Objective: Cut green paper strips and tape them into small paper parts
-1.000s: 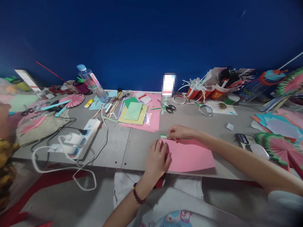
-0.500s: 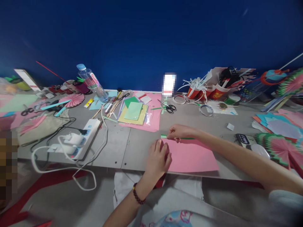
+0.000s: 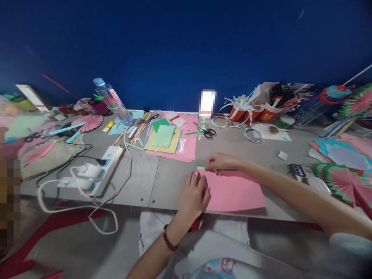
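A pink paper sheet [image 3: 234,193] lies flat at the near edge of the grey table [image 3: 168,178]. My left hand [image 3: 193,195] rests on the sheet's left edge with fingers curled together, pressing it down. My right hand [image 3: 222,162] is at the sheet's far edge, pinching a thin green paper strip [image 3: 202,167] that lies along that edge. A beaded bracelet is on my left wrist.
Scissors [image 3: 207,132] lie beyond the sheet, next to a stack of coloured papers [image 3: 165,140]. A white power strip [image 3: 100,167] with trailing cables sits to the left, a water bottle [image 3: 112,100] behind it. Folded paper fans [image 3: 340,180], a phone [image 3: 299,171] and red cups [image 3: 255,112] are on the right. Another person is at the far left.
Both hands stay in place on the pink sheet and green strip. The person at the far left has drawn an arm back from the table.
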The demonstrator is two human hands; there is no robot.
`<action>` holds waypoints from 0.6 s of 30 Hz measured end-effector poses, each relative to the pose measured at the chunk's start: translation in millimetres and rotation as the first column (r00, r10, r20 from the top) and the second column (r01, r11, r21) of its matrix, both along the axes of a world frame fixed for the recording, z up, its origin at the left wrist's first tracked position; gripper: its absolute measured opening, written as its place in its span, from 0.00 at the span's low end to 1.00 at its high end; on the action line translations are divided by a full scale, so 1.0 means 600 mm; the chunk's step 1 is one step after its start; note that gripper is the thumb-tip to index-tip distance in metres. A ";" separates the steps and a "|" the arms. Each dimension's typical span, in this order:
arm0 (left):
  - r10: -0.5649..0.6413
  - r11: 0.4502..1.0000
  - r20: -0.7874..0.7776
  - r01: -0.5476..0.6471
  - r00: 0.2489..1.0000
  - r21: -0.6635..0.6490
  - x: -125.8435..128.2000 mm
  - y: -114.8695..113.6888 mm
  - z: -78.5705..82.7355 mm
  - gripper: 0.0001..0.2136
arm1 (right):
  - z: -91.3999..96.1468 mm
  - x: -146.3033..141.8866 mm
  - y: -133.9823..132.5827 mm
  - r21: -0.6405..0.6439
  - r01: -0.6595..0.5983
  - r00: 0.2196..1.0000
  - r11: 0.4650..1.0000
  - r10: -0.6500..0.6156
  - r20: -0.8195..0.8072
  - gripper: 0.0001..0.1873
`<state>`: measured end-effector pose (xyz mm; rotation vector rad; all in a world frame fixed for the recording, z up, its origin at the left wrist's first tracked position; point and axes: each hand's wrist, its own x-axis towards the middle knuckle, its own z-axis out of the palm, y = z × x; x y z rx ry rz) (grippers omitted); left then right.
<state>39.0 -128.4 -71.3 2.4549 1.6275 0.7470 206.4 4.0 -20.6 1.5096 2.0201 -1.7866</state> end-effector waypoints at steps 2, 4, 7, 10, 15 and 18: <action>0.002 1.000 -0.003 -0.002 1.000 -0.008 0.001 0.000 0.000 0.14 | 0.000 -0.001 -0.001 0.004 0.003 1.000 1.000 -0.003 0.009 0.13; 0.007 1.000 -0.010 -0.007 1.000 -0.017 0.001 -0.001 0.000 0.13 | 0.000 -0.002 -0.001 0.011 0.004 1.000 1.000 -0.004 0.019 0.13; 0.009 1.000 -0.022 -0.009 1.000 -0.017 0.002 -0.002 0.001 0.14 | -0.001 -0.003 -0.001 0.021 0.000 1.000 1.000 0.000 0.022 0.12; 0.002 1.000 -0.015 -0.002 1.000 0.003 0.002 -0.002 0.000 0.16 | 0.000 -0.004 -0.002 0.035 -0.010 1.000 0.999 0.009 0.020 0.12; 0.000 1.000 0.001 0.000 1.000 0.023 0.002 -0.001 -0.003 0.15 | 0.005 -0.005 -0.006 0.059 -0.002 1.000 0.998 0.001 0.014 0.12; 0.001 1.000 0.004 -0.001 1.000 0.031 0.002 -0.001 -0.002 0.15 | 0.004 -0.005 -0.005 0.061 -0.001 1.000 0.998 -0.001 0.029 0.12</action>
